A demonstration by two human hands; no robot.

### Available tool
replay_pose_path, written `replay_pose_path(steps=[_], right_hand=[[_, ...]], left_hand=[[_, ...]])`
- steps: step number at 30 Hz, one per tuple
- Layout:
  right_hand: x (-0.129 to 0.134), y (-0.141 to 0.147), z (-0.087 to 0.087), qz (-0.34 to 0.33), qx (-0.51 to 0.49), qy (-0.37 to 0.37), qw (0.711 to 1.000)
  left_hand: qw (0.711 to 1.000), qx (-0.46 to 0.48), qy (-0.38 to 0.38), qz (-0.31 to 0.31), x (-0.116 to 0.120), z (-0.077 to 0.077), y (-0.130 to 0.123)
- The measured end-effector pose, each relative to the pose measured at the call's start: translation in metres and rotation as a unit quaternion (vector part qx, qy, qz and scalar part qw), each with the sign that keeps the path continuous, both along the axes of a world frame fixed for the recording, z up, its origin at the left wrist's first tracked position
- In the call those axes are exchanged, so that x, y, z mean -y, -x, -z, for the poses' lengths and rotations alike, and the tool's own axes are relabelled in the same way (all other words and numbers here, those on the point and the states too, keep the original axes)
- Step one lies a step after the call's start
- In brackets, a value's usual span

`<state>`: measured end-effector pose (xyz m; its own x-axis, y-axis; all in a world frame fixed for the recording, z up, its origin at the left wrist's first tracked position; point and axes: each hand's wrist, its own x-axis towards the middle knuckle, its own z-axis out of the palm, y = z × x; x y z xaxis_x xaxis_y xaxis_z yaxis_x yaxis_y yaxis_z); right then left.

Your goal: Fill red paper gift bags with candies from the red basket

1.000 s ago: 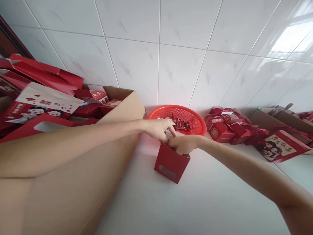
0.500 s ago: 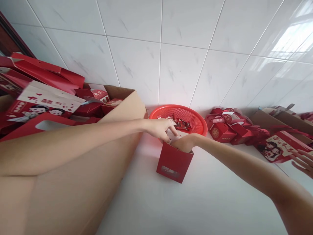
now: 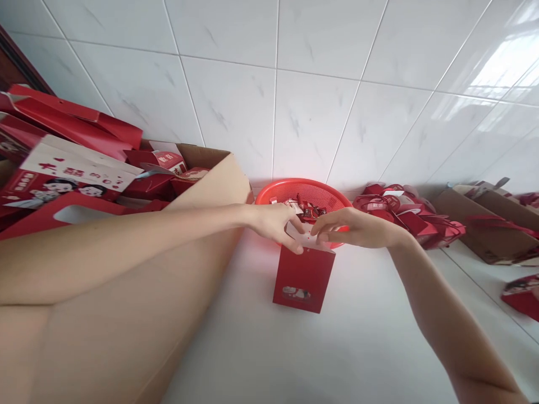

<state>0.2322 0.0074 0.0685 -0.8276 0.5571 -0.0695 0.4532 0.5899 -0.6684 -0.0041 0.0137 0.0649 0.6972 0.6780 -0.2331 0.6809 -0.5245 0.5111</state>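
**Two hands at the mouth of an upright red box**

The red box (image 3: 304, 280) stands on the pale floor (image 3: 261, 348), in front of the red basket (image 3: 332, 196), which sits by the floor's wall edge. The left hand (image 3: 273, 221) is at the box's top left, its thumb over the front rim; thumb and forefinger are parted, but I cannot tell whether it pinches a side. The right hand (image 3: 366, 229) is above the top right corner, fingers bent and loosely spread, with nothing visible in them.

To work well here, the left hand should steady the rim lightly, without creasing the card, while the right fingers keep the opening wide and clear of the white flap (image 3: 309, 240).

The left hand's remaining fingers are hidden, as is most of the box's inside; its window (image 3: 297, 293) shows only small, unreadable shapes. Both hands partly cover the basket, and the wrapped pieces (image 3: 309, 211) in it are too small to identify.
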Motion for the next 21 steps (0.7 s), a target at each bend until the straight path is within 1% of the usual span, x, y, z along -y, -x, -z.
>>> replay_pose_path(steps=[2,4,6,8,10,12,14,16,17,19,21], right_hand=[[0.005,-0.009,0.008,0.082,-0.065,-0.038,0.994],[0.008,-0.015,0.019,0.158,-0.107,-0.075,0.979],[0.009,-0.019,0.034,0.206,-0.121,-0.086,0.967],[0.009,-0.021,0.048,0.228,-0.123,-0.073,0.963],[0.008,-0.022,0.06,0.225,-0.136,-0.05,0.964],[0.007,-0.021,0.068,0.207,-0.175,-0.014,0.963],[0.007,-0.02,0.072,0.184,-0.229,0.046,0.955],[0.006,-0.018,0.073,0.164,-0.286,0.097,0.939],[0.006,-0.016,0.072,0.151,-0.313,0.11,0.931],[0.006,-0.013,0.072,0.132,-0.361,0.111,0.916],[0.005,-0.009,0.072,0.141,-0.392,0.105,0.903]], left_hand=[[0.999,-0.033,-0.021,0.004,0.0,0.002,-0.001],[0.998,-0.036,-0.041,0.019,0.0,0.004,-0.002],[0.998,-0.016,-0.059,0.029,-0.001,0.006,-0.003],[0.997,0.004,-0.069,0.031,-0.001,0.008,-0.003],[0.996,0.028,-0.073,0.033,-0.001,0.008,-0.003],[0.995,0.063,-0.066,0.033,-0.001,0.006,-0.002],[0.992,0.109,-0.057,0.025,-0.002,0.004,-0.001],[0.987,0.155,-0.049,-0.004,-0.005,0.001,0.001],[0.983,0.177,-0.047,-0.024,-0.006,0.0,0.002],[0.974,0.213,-0.045,-0.063,-0.01,-0.002,0.005],[0.966,0.235,-0.052,-0.089,-0.014,-0.003,0.007]])
